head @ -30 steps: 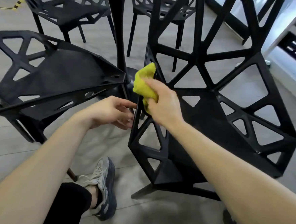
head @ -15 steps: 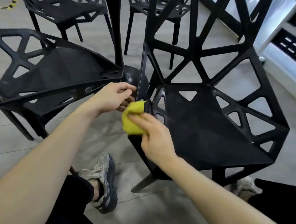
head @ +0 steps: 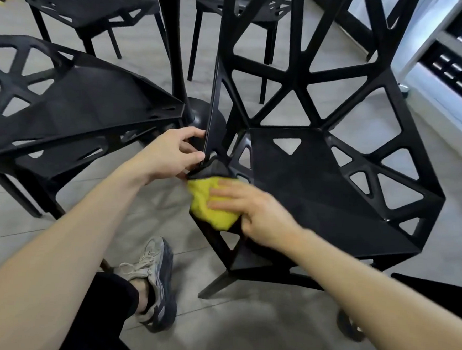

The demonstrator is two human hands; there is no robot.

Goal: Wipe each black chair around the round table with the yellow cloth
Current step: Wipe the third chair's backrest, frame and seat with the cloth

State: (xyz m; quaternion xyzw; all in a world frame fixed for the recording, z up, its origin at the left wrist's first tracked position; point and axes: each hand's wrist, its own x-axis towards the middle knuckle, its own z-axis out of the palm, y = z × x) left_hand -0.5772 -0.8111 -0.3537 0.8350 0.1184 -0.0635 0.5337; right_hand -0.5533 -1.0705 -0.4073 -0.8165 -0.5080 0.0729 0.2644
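The step in hand is the wiping of the near black chair, at the left front corner of its seat. The right hand lies flat with fingers spread, pressing the yellow cloth against that corner and its edge; it holds the cloth down more than it clutches it. The left hand is closed around the thin side edge of the backrest just above, steadying the chair.

The next move probably calls for sweeping the cloth across the broad seat panel and along the struts, keeping pressure even so the cloth does not snag in the triangular openings. The right hand is somewhat blurred, so whether the thumb tucks under the cloth cannot be told.

The chair is a matte black angular shell with triangular cut-outs in seat and back. A second black chair stands to the left, and two more lie beyond the table's pedestal, so most of the job seems to remain. The cloth is bunched, soft and bright yellow.
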